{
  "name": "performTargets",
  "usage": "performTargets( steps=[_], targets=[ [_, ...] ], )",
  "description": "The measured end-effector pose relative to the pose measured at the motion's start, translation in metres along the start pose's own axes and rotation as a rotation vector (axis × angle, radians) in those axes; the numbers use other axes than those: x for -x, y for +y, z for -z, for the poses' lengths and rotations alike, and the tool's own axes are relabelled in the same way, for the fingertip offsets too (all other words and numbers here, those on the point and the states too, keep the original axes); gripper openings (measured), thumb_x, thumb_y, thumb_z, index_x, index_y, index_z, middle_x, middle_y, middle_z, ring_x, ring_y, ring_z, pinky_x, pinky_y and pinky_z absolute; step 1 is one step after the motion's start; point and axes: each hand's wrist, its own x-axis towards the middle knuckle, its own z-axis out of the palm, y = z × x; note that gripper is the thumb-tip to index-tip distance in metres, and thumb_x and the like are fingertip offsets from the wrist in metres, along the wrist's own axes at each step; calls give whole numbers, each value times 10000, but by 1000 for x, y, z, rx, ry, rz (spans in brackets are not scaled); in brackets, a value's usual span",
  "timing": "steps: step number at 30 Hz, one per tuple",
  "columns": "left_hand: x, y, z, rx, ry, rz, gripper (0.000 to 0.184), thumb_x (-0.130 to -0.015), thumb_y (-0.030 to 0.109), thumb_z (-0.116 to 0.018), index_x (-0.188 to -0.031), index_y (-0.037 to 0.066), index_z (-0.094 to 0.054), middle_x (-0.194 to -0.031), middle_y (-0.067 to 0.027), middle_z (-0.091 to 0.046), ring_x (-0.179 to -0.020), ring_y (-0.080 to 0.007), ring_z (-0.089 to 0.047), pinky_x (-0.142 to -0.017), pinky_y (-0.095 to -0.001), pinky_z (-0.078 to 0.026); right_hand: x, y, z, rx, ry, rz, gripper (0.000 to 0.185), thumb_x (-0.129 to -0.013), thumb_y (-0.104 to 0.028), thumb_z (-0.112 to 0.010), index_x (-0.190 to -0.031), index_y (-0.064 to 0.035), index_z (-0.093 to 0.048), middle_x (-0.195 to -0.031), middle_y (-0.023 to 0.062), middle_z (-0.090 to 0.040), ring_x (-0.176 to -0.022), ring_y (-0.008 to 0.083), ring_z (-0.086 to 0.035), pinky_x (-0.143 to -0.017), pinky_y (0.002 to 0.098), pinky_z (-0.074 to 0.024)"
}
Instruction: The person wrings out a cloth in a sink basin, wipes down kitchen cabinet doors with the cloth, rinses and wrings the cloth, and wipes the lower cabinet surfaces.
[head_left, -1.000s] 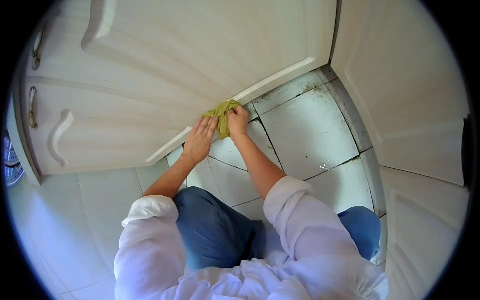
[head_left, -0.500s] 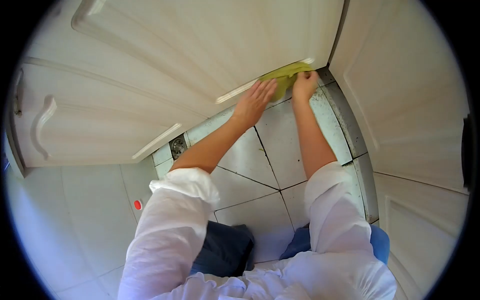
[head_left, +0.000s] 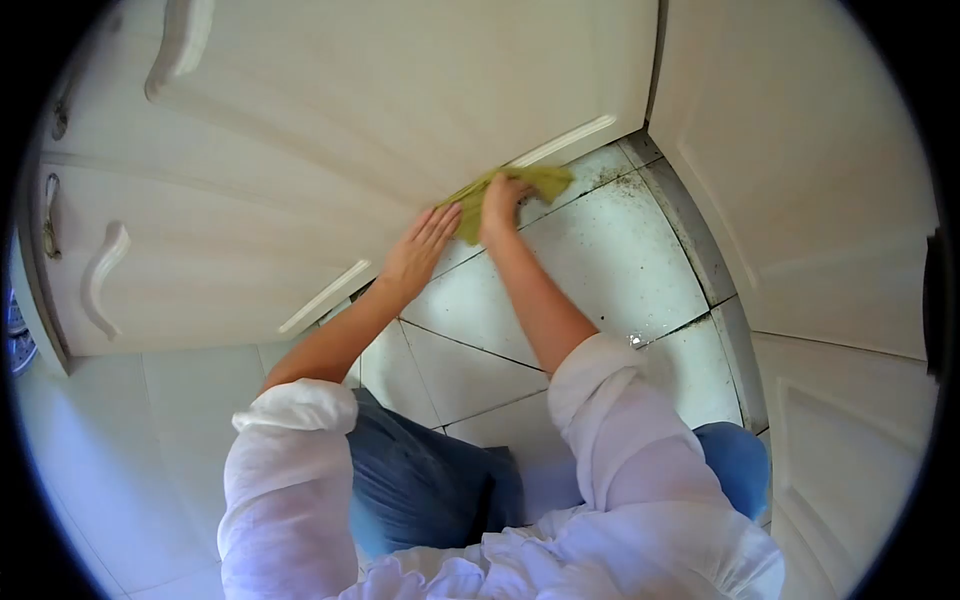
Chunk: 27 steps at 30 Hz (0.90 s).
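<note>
A yellow-green cloth [head_left: 548,182] is bunched against the lower edge of a cream cabinet door [head_left: 400,110]. My right hand [head_left: 502,205] has its fingers closed on the cloth, and one loose end trails out to the right. To the left, my left hand [head_left: 418,250] lies with fingers stretched out along the door's bottom edge, its fingertips at the cloth's left end. Whether those fingertips press on the cloth or only on the door, I cannot tell.
White floor tiles [head_left: 600,260] with dark joints and specks of dirt lie below the door. A second cabinet door [head_left: 800,180] stands at the right, above a grey tiled base [head_left: 700,225]. Metal handles [head_left: 50,215] show at the far left.
Both hands and the cloth have moved left along the door's lower edge, away from the corner. More of the dirty corner tiles now shows. My left arm now covers the floor drain.
</note>
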Motion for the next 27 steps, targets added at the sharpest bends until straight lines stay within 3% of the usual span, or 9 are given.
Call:
performTargets(
  steps=[4, 6, 13, 15, 20, 22, 23, 24, 27],
  targets=[
    [55, -24, 3, -84, -147, -96, 645, -885, 225, -420, -1467, 35, -218, -1541, -56, -204, -1424, -193, -161, -1173, -377, -80, 71, 9, -23, -95, -116, -100, 754, -870, -207, -430, -1409, 132, -28, -1491, 318, -15, -1399, 391, -69, -1152, 427, -69],
    [71, -29, -4, -78, -209, -111, 646, -886, 230, -416, -1468, 34, -213, -1537, -59, -212, -1423, -194, -162, -1173, -378, -77, 97, 11, -31, -32, -174, -134, 674, -874, -196, -383, -1434, 48, -97, -1514, 213, -123, -1389, 303, -175, -1129, 366, -171],
    [123, -65, -1, -21, -207, 6, 622, -890, 252, -422, -1458, 58, -261, -1521, -55, -254, -1416, -197, -188, -1171, -425, -58, 167, -13, -73, -38, -104, -230, 654, -867, -196, -408, -1409, 58, -143, -1471, 262, -171, -1365, 327, -205, -1114, 390, -191],
    [134, -75, 3, 39, -252, 98, 623, -889, 263, -432, -1460, 75, -266, -1530, -43, -234, -1419, -186, -180, -1170, -436, -45, 204, -67, -71, 186, -298, 1, 683, -899, -349, -407, -1344, 135, -223, -1427, 358, -171, -1354, 494, -98, -1131, 525, -62],
    [152, -128, 27, 808, 298, 606, 614, -883, 318, -512, -1414, 62, -341, -1446, -81, -362, -1344, -263, -319, -1143, -480, -122, 262, -125, -98, 140, -556, 991, 596, -875, -301, -466, -1275, 127, -353, -1376, 316, -290, -1334, 471, -169, -1095, 593, -83],
    [149, -147, 51, 710, 404, 793, 659, -866, 362, -542, -1414, 60, -334, -1443, -132, -354, -1334, -297, -325, -1127, -486, -153, 249, -159, -99, 108, -640, 1157, 592, -871, -299, -482, -1278, 114, -367, -1366, 293, -328, -1333, 453, -192, -1089, 607, -84],
    [152, -155, 64, 225, 281, 781, 689, -855, 386, -557, -1414, 55, -328, -1444, -159, -345, -1328, -314, -328, -1120, -481, -169, 239, -177, -99, 92, -701, 1216, 591, -869, -302, -483, -1280, 108, -377, -1361, 288, -344, -1334, 450, -197, -1089, 610, -80],
    [144, -153, 76, 180, 94, 819, 704, -842, 382, -563, -1403, 28, -329, -1434, -186, -352, -1323, -328, -326, -1108, -494, -188, 233, -176, -101, 81, -687, 1230, 546, -861, -292, -488, -1252, 85, -432, -1337, 286, -377, -1323, 445, -227, -1084, 616, -95],
    [123, -129, 41, 466, 161, 765, 654, -850, 336, -542, -1399, 39, -348, -1429, -175, -369, -1332, -334, -309, -1114, -490, -185, 207, -146, -84, 106, -623, 1346, 390, -759, -208, -528, -1004, 84, -610, -1174, 292, -530, -1224, 455, -386, -1090, 594, -160]
  ],
)
